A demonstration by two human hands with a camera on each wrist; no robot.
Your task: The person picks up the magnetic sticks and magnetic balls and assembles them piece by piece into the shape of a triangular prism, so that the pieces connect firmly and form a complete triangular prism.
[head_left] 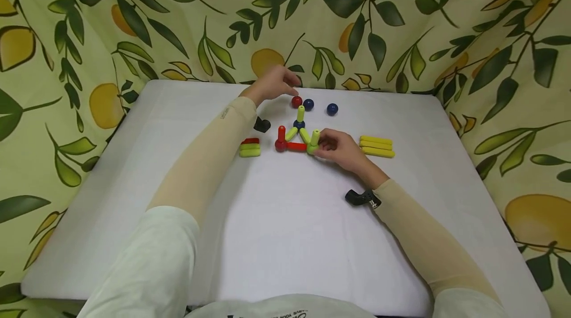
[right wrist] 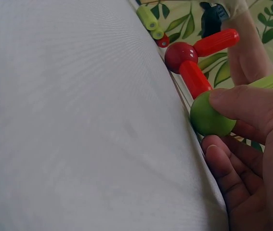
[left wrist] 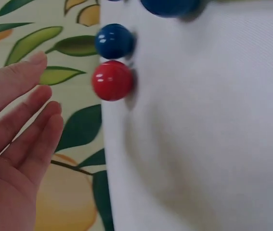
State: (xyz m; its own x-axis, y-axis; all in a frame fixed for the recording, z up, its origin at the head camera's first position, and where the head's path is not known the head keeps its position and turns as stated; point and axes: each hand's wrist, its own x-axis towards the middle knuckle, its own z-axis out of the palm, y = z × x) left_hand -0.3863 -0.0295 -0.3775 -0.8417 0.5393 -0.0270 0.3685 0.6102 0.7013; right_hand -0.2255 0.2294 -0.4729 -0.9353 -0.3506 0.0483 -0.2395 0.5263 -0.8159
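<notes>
My right hand [head_left: 342,149] holds the green ball [right wrist: 212,115] at the near right corner of a triangle of rods and balls, its thumb on the ball. A red rod [head_left: 296,146] joins that ball to a red corner ball [head_left: 280,145]; two lime rods [head_left: 291,133] run back to a blue corner ball [head_left: 299,125]. From each corner one rod stands up, the red upright [head_left: 281,133] at left and lime ones at the others. At the back, my left hand [head_left: 276,83] hovers with fingers loosely extended beside a loose red ball [left wrist: 112,80], holding nothing.
Beside the loose red ball lies a blue ball [head_left: 308,104], with another blue ball [head_left: 332,109] farther right. Yellow rods [head_left: 376,146] lie in a row at right; short lime and red rods [head_left: 250,147] lie at left. A patterned curtain [head_left: 285,21] hangs behind the table.
</notes>
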